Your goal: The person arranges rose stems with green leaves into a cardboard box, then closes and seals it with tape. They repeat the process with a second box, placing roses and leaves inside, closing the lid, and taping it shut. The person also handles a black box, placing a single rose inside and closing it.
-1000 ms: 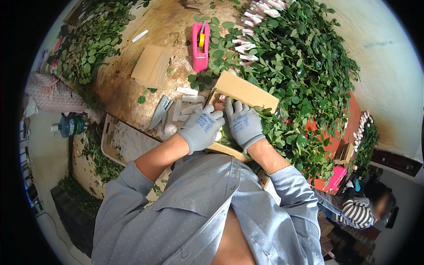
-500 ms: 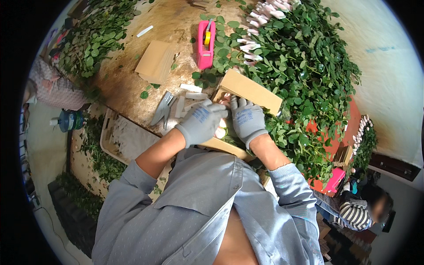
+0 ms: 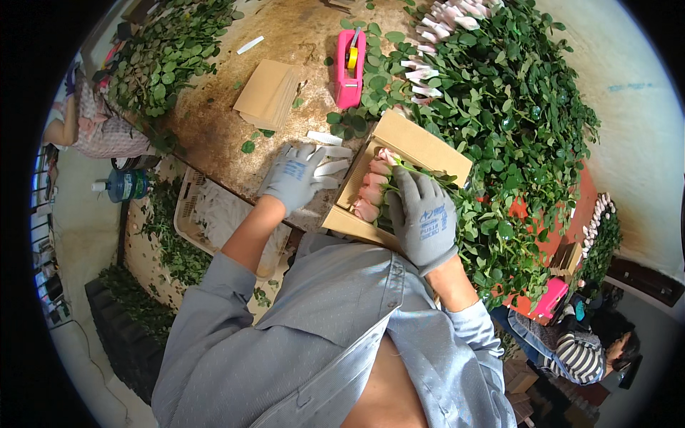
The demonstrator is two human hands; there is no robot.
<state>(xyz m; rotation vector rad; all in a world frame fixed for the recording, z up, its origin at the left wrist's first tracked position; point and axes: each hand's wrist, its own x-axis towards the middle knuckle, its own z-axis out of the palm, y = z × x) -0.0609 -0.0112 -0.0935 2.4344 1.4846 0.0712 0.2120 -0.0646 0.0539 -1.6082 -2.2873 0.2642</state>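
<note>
In front of me an open cardboard wrapper [image 3: 422, 146] holds a row of pink roses [image 3: 371, 187], their leafy stems running to the right. My right hand [image 3: 428, 221], in a grey glove, lies over the stems beside the blooms, fingers stretched out. Just left of the wrapper my gloved left hand [image 3: 291, 178] rests on the table, fingers spread. White strips [image 3: 330, 168] lie by its fingertips. The metal hand tool seen there earlier is hidden, apparently beneath this hand.
Beyond stand a pink tape dispenser [image 3: 350, 70] and stacked brown cardboard sheets [image 3: 267, 93]. Piled leafy rose stems [image 3: 510, 128] fill the right side. A plastic crate [image 3: 187, 207] sits lower left. One person [image 3: 581, 353] is at right, another [image 3: 96, 128] at far left.
My left hand has moved left off the wrapper onto the table, over the metal tool. My right hand has shifted toward me along the stems, uncovering the pink blooms.
</note>
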